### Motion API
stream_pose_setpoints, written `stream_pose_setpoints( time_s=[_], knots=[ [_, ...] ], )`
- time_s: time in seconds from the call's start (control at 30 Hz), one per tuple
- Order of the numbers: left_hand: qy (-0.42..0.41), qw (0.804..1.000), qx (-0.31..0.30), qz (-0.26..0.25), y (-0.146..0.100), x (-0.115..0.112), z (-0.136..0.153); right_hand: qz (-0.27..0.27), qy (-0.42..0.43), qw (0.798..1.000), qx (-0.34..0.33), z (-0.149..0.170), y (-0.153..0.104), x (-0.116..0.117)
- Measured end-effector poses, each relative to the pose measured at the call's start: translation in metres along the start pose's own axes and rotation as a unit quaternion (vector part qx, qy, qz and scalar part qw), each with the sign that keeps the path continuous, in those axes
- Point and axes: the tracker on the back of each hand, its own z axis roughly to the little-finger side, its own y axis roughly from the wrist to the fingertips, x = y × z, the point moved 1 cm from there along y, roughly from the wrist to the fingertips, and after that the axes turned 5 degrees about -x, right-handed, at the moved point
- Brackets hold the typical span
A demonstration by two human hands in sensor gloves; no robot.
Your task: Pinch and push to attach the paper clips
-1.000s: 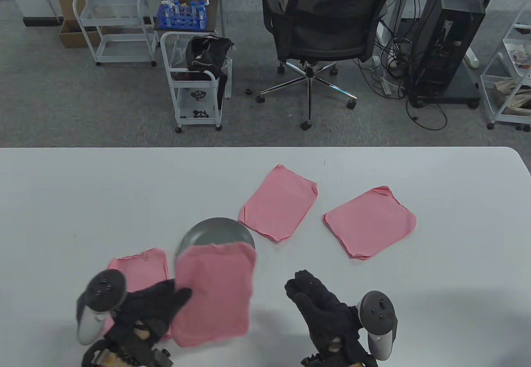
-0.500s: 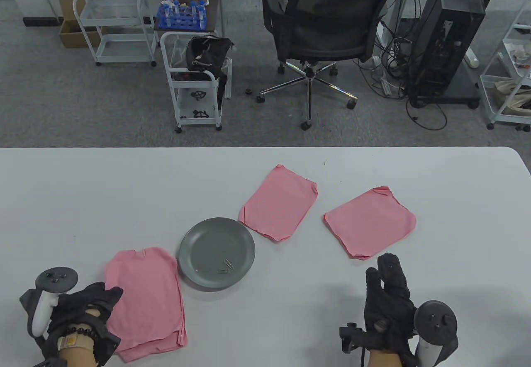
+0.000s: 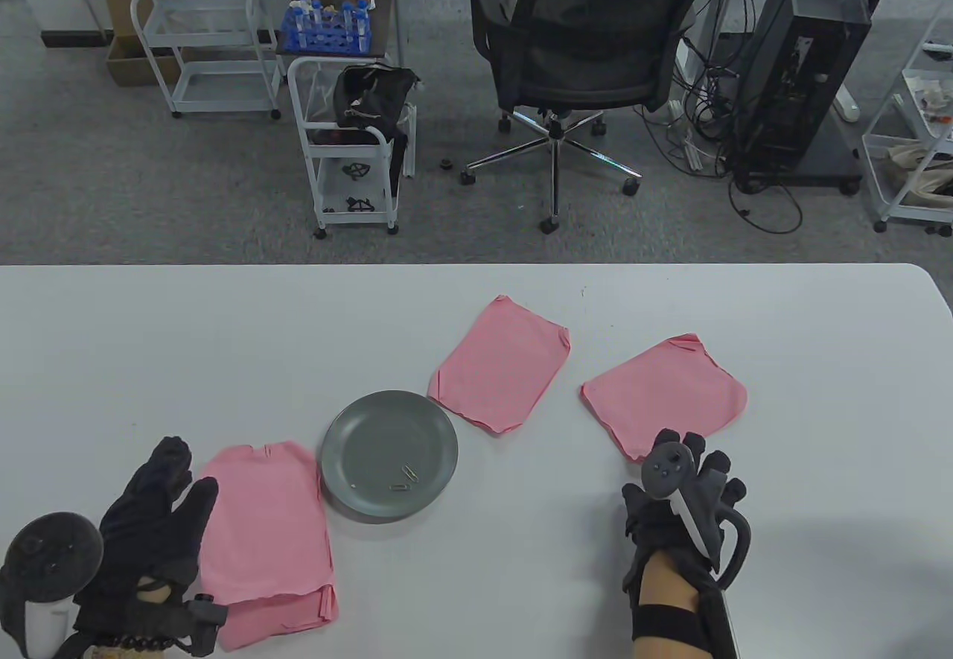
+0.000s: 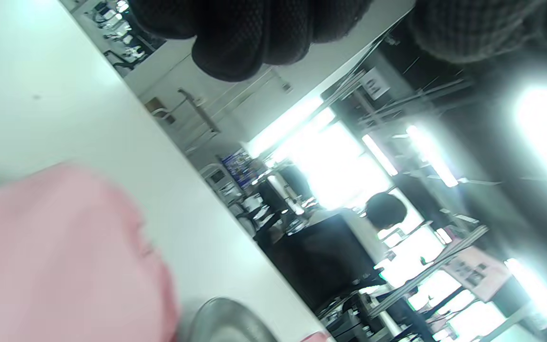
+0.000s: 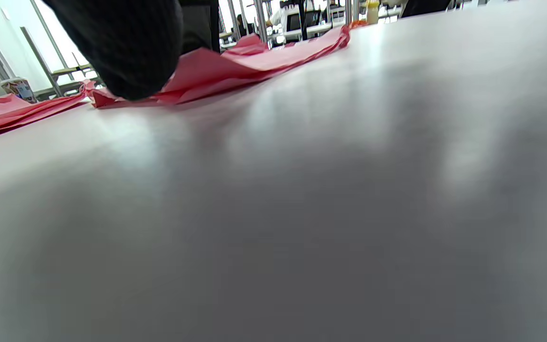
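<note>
The view is tilted steeply. Black knitted glove fingers point(image 4: 249, 38) of the left hand hang in from the top edge, holding nothing. Below them the white desk point(image 4: 55, 118) runs diagonally. A blurred pink sheet of soft paper or cloth point(image 4: 60, 256) lies on it at lower left, and just beside it the rim of a round grey plate point(image 4: 226, 323) shows at the bottom edge. Beyond the desk edge are bright ceiling lights and a dark-haired seated person point(image 4: 385, 211).

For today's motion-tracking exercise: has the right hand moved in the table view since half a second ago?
Yes. The right hand has moved up the view, toward the far table edge; its fingers now reach the near corner of the rightmost pink paper stack.
</note>
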Motion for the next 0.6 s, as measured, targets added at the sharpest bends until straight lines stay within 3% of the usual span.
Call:
stream_pose_setpoints(
  time_s=[0.13,0.2,0.27,0.33,0.4,0.47,0.6],
  knots=[
    [-0.061,0.997,-0.036,-0.024,-0.004,0.011,0.003,-0.05,-0.02,0.998,0.02,-0.003,0.02,0.009],
    [-0.11,0.993,-0.048,-0.017,-0.003,0.01,0.006,-0.066,0.023,0.997,0.018,0.001,0.025,0.009],
    [-0.143,0.988,-0.053,-0.015,-0.002,0.008,0.007,-0.028,0.02,0.999,0.02,0.001,0.022,0.006],
    [-0.151,0.987,-0.062,-0.001,-0.001,0.003,0.006,0.016,-0.062,0.998,0.025,-0.006,0.016,0.0],
    [-0.138,0.988,-0.072,0.011,0.0,-0.004,0.003,0.093,-0.093,0.991,0.003,-0.013,0.004,-0.01],
    [-0.118,0.989,-0.087,0.029,0.001,-0.016,0.0,0.137,-0.035,0.989,-0.032,-0.018,-0.008,-0.025],
    [-0.079,0.986,-0.117,0.093,0.004,-0.046,-0.011,0.147,0.094,0.976,-0.131,-0.034,-0.047,-0.078]
  ],
)
